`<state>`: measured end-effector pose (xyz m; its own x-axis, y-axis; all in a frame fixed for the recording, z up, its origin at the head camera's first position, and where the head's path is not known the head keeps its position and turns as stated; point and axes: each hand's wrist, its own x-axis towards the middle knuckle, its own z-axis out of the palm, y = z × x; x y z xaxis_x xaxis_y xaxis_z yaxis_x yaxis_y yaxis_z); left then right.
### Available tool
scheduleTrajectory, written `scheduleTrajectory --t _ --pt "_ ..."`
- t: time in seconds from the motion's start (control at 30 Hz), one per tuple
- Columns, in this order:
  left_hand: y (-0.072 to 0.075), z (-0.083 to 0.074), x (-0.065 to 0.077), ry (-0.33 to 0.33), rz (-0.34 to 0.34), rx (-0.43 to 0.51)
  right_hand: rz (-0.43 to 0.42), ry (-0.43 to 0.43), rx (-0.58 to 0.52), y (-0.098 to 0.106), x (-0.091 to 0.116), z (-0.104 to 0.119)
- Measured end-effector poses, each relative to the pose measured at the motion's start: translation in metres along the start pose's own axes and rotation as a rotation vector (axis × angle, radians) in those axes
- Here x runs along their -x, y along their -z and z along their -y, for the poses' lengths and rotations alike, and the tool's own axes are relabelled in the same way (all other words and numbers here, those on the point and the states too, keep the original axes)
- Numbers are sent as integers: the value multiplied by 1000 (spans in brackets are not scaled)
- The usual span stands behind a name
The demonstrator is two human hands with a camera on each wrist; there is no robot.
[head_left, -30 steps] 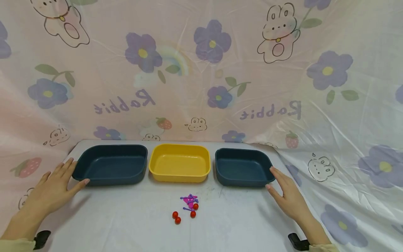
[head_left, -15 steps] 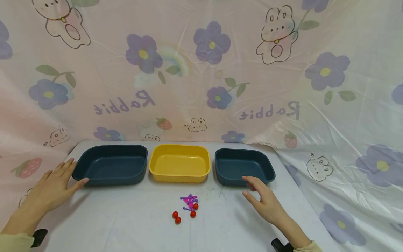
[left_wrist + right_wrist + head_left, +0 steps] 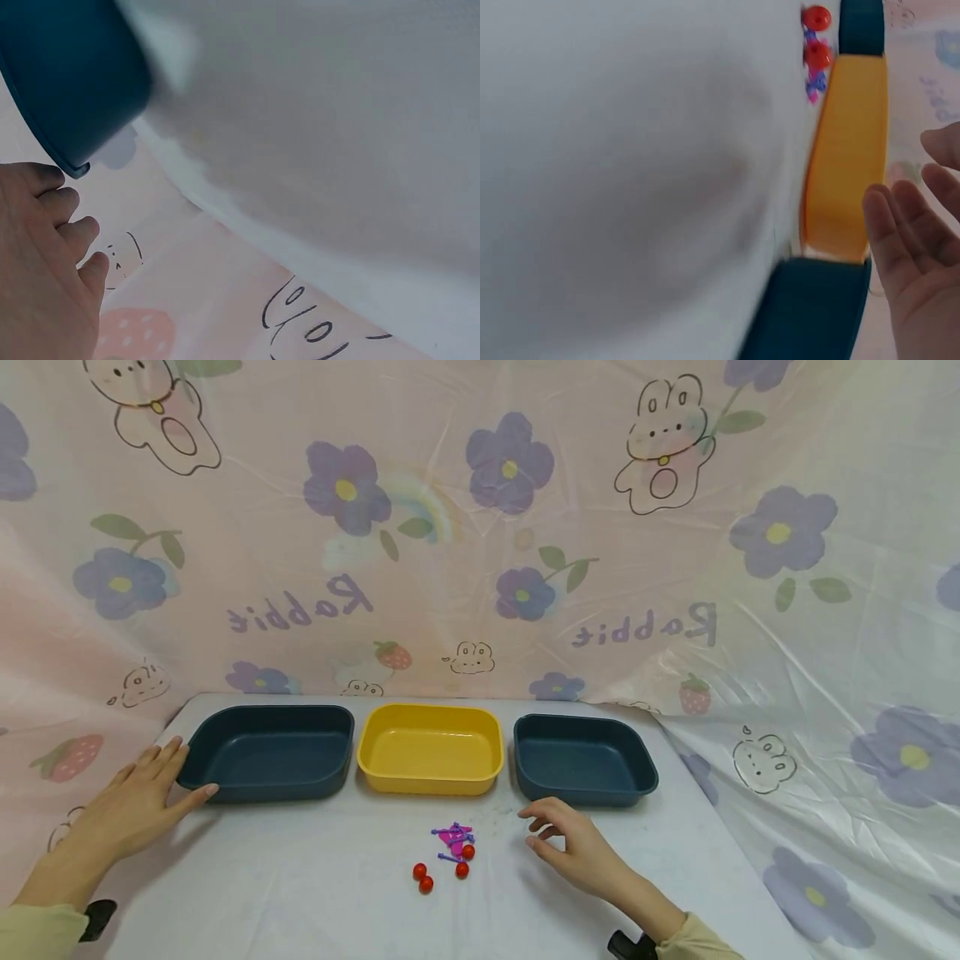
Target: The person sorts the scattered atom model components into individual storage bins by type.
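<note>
left hand (image 3: pixel 131 810): released, well left of the glossy yellow rounded-rectangular tray (image 3: pixel 429 782) | right hand (image 3: pixel 573 847): released, loosely bent, front-right of it | round red beads (image 3: pixel 426 885): in front

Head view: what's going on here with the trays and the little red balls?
A person's left hand is beside the left dark blue tray, contact hard to tell. The right hand, fingers loosely bent, is in front of the right dark blue tray and holds nothing. Four red balls and some purple and pink pieces lie on the white table in front of the yellow tray.
</note>
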<state>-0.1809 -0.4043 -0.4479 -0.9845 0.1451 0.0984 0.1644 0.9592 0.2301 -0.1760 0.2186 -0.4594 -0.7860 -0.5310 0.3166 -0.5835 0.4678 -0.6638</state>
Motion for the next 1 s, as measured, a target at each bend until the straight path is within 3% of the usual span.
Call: scheduleTrajectory --t 0.33,0.57,1.0 --pt "-7 3 -3 6 2 14 154 66 -6 -27 -18 2" --pt "-10 4 -2 11 -2 26 241 -8 -37 -41 -29 4" --pt "-13 3 -1 -7 -40 -2 312 -29 30 -57 -44 6"
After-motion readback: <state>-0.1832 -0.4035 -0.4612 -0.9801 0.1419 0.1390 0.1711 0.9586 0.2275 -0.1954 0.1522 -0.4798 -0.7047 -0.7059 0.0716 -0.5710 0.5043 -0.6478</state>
